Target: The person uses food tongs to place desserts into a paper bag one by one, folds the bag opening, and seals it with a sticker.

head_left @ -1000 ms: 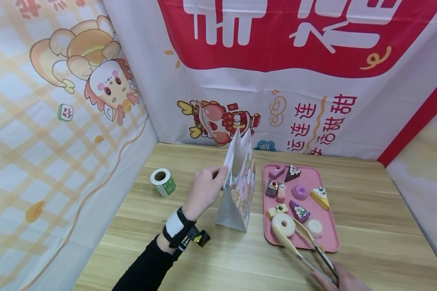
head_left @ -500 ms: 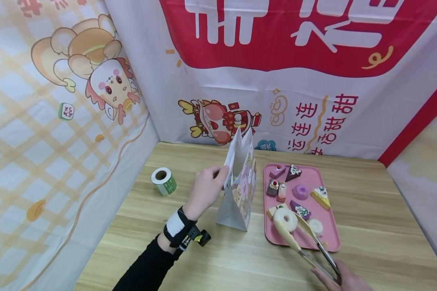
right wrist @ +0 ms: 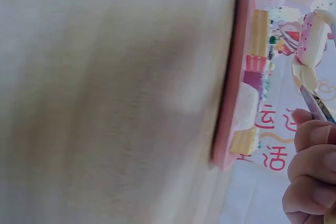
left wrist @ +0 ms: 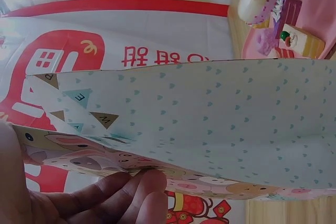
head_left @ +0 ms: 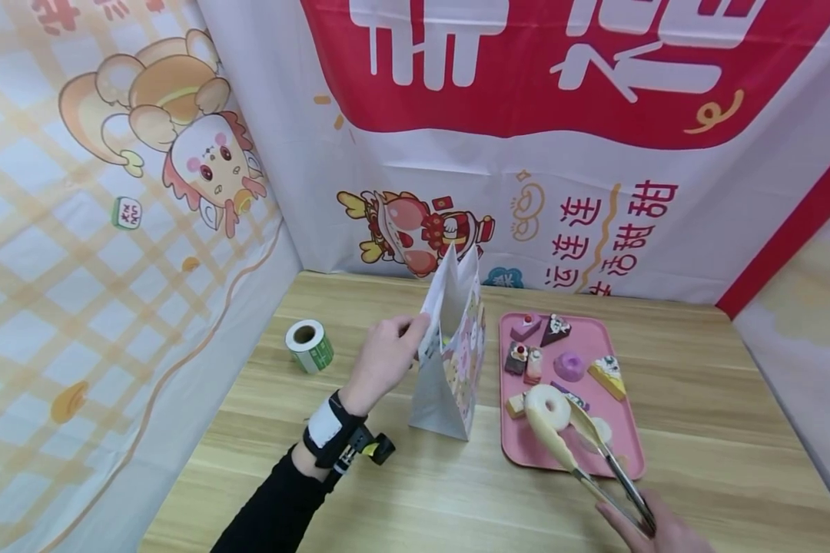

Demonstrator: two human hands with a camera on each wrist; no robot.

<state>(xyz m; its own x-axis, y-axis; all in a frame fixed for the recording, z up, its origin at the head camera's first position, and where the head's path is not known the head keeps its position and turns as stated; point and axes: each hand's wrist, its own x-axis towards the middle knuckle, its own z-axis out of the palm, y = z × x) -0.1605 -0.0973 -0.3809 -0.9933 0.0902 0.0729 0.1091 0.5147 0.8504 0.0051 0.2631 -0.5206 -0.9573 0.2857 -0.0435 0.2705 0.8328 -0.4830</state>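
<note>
The right hand point(head_left: 655, 530) is curled round tongs point(head_left: 560, 453), white donut point(head_left: 546, 391) clamped above the pink tray point(head_left: 523, 453) — slackening could drop it. The left hand point(head_left: 385, 355) pinches the paper bag point(head_left: 434, 399) — tugging could tip it.

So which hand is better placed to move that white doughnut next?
Probably the right hand: it holds the tongs that grip the white doughnut above the pink tray. The left hand is busy holding the patterned bag.

Stall-like setting, cartoon-printed drapes point(head_left: 519, 153), wood-grain tabletop point(head_left: 443, 491)
</note>
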